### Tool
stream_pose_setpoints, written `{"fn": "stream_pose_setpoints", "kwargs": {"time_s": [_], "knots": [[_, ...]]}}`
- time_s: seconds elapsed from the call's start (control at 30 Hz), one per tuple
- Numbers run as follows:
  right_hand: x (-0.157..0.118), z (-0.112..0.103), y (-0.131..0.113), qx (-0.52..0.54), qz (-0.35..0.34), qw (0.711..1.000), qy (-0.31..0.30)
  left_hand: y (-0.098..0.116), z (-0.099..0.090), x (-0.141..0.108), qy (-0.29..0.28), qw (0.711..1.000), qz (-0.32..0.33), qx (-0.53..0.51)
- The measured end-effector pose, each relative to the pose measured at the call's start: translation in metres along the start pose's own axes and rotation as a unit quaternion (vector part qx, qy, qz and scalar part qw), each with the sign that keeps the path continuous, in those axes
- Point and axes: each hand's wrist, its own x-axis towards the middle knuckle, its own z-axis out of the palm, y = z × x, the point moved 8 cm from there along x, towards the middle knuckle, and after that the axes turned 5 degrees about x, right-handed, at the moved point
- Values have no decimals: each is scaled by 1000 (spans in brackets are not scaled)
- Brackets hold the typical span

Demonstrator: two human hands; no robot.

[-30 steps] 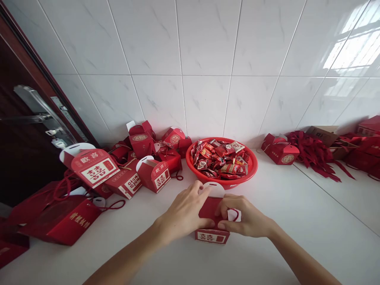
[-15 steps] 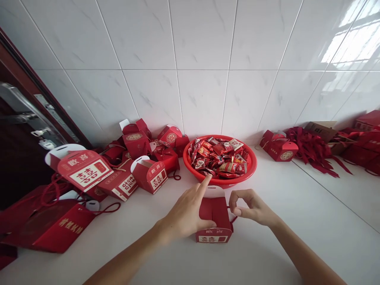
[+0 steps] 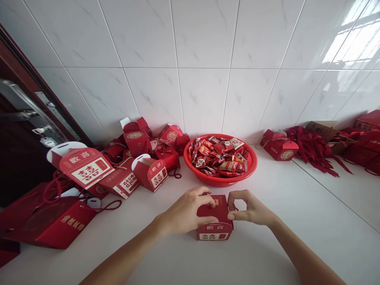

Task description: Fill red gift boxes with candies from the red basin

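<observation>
A small red box with white and gold characters stands on the white table, right in front of me. A red panel with gold print covers its top. My left hand rests at the box's left side, fingers bent over the top and thumb on the near upper edge. At the right side my right hand curves thumb and forefinger towards each other against the box's edge; whether the cord is between them is too small to tell. Behind the box a red basket holds many red-wrapped candies.
Several red boxes with cords are piled at the left, beside a dark door with a metal handle. On the right lie another red box, a heap of dark red ribbons and more red packages. A tiled wall rises behind.
The box's top, open before with a white-backed flap up at the rear, is now covered by the red panel. My left fingers have bent down over it; my right hand has moved slightly left.
</observation>
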Motion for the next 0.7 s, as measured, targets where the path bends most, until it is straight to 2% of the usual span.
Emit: {"fn": "stream_pose_setpoints", "kwargs": {"time_s": [0.1,0.27,0.43,0.57,0.7], "knots": [[0,-1,-1,-3,5,1000,1,2,-5,-3,-41,999,6,-27],[4,-13,-3,-42,-10,997,59,1,-7,-10,-104,994,-10,-31],[7,-13,13,-70,38,996,33,-8,-1,-8,-96,995,-30,-22],[7,-7,23,-4,69,997,-15,-19,-4,-2,-64,996,-44,-37],[3,-7,23,79,106,991,-30,-25,-6,1,-46,997,-45,-53]]}}
